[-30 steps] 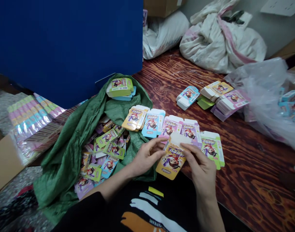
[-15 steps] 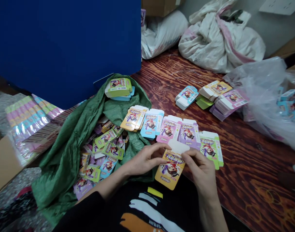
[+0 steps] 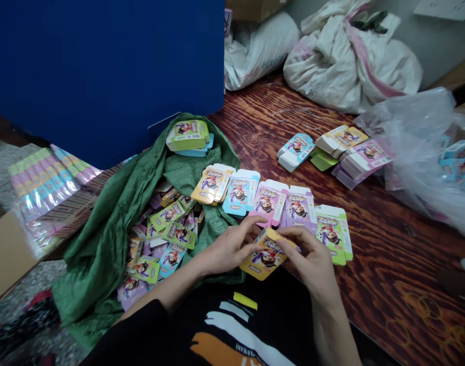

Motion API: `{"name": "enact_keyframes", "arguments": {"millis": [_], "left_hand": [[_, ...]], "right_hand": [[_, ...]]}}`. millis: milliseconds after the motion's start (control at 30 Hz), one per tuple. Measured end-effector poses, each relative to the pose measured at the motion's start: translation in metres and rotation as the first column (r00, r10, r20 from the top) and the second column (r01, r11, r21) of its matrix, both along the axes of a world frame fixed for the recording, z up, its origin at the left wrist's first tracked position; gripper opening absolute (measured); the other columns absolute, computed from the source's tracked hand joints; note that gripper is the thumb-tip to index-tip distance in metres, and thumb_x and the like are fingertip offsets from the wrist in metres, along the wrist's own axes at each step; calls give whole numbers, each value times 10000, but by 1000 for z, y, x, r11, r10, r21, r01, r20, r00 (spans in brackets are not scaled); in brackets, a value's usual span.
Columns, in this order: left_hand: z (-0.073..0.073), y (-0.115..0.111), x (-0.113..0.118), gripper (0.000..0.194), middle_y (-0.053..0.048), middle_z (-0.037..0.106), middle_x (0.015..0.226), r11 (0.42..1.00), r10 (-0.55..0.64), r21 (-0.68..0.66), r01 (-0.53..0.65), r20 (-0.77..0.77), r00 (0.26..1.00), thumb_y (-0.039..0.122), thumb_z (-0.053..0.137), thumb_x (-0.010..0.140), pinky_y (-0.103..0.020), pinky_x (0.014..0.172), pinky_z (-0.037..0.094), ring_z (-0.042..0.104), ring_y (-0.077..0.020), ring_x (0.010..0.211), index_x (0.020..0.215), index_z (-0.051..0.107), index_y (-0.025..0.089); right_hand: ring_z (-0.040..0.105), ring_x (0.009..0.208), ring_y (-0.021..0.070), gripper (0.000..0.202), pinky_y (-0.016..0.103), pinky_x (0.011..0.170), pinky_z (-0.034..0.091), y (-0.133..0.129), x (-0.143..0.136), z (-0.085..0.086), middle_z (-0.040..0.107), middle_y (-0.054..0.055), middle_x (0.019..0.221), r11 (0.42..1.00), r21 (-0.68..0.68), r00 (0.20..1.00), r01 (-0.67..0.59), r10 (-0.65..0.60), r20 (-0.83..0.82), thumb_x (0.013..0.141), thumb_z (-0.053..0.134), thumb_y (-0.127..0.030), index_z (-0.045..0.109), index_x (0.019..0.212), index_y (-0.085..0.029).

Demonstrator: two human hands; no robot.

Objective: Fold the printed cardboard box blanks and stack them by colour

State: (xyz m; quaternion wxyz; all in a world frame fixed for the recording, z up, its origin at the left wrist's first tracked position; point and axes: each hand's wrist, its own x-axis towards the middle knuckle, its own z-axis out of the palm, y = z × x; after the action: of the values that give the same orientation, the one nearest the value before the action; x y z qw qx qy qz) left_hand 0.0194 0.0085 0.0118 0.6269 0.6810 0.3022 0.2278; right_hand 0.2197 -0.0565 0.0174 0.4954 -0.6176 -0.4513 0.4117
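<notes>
Between my two hands is a small yellow card box (image 3: 263,261) with a printed cartoon figure, held tilted over my lap near the table edge. My left hand (image 3: 232,247) grips its left side with thumb and fingers. Fingers of my right hand (image 3: 311,254) close on its upper right side, by the top. Just behind lie flat boxes in a row: yellow (image 3: 209,185), blue (image 3: 236,194), pink (image 3: 266,202), purple (image 3: 298,211) and green (image 3: 328,234). To the left, a green sack (image 3: 110,223) holds a heap of small filled-looking boxes (image 3: 171,221).
More flat box stacks (image 3: 364,156) lie farther back on the wooden table (image 3: 400,259). A clear plastic bag (image 3: 411,137) stands at right, white sacks (image 3: 350,61) at the back. A blue panel (image 3: 103,76) blocks the upper left. Rubber bands (image 3: 421,310) lie at lower right.
The yellow box's white top flap, upright before, is no longer visible and a yellow top edge shows. The box has tilted and turned, and my hands have shifted slightly around it.
</notes>
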Motion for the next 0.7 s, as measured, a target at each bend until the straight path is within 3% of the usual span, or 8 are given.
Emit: {"name": "enact_keyframes", "arguments": {"millis": [100, 233, 333, 433, 533, 700], "left_hand": [[4, 0, -3, 475, -79, 696, 1179, 998, -35, 46, 36, -25, 999, 241, 599, 975, -353, 880, 564, 709, -211, 1007, 1426, 450, 247], [3, -1, -6, 492, -86, 680, 1215, 998, -38, 42, 39, -29, 999, 239, 583, 981, -337, 865, 560, 696, -203, 998, 1453, 447, 246], [-2, -2, -7, 512, -72, 676, 1168, 999, -4, -41, 5, 17, 1000, 245, 609, 967, -298, 791, 558, 692, -182, 919, 1454, 450, 237], [-5, -1, -7, 548, -52, 676, 1108, 995, 25, -96, -18, 70, 997, 227, 644, 941, -278, 768, 554, 686, -171, 894, 1457, 458, 243], [-2, 0, -7, 525, -58, 687, 1128, 997, 5, -82, -1, 48, 999, 230, 659, 934, -297, 823, 556, 684, -191, 971, 1436, 509, 249], [2, 0, -7, 433, -85, 707, 1278, 999, -31, -12, 31, 12, 999, 256, 646, 958, -346, 973, 538, 670, -225, 1130, 1388, 601, 233]], "right_hand": [[682, 655, 159, 294, 233, 598, 548, 5, 2, 3, 737, 21, 741, 998, -60, 995, 19, -24, -94, 785, 832, -470, 735, 903, -220], [697, 683, 167, 243, 240, 624, 560, 10, 8, 6, 761, 49, 774, 994, -21, 992, -108, 106, -61, 797, 824, -435, 757, 756, -205], [736, 826, 193, 137, 268, 731, 589, 7, 8, 3, 792, 61, 902, 987, 36, 987, -159, 160, -14, 866, 765, -365, 810, 840, -237], [735, 937, 194, 104, 284, 822, 589, -4, 1, -3, 789, 49, 1000, 988, 131, 995, -86, 77, 67, 915, 713, -278, 816, 932, -275], [724, 968, 180, 139, 272, 842, 579, -13, -6, -8, 775, 30, 1035, 979, 196, 992, -56, 32, 120, 929, 691, -219, 802, 962, -295], [713, 959, 161, 234, 253, 840, 570, -13, -11, -5, 759, 19, 1033, 970, 201, 980, -134, 100, 171, 965, 636, -184, 784, 1085, -318]]}}
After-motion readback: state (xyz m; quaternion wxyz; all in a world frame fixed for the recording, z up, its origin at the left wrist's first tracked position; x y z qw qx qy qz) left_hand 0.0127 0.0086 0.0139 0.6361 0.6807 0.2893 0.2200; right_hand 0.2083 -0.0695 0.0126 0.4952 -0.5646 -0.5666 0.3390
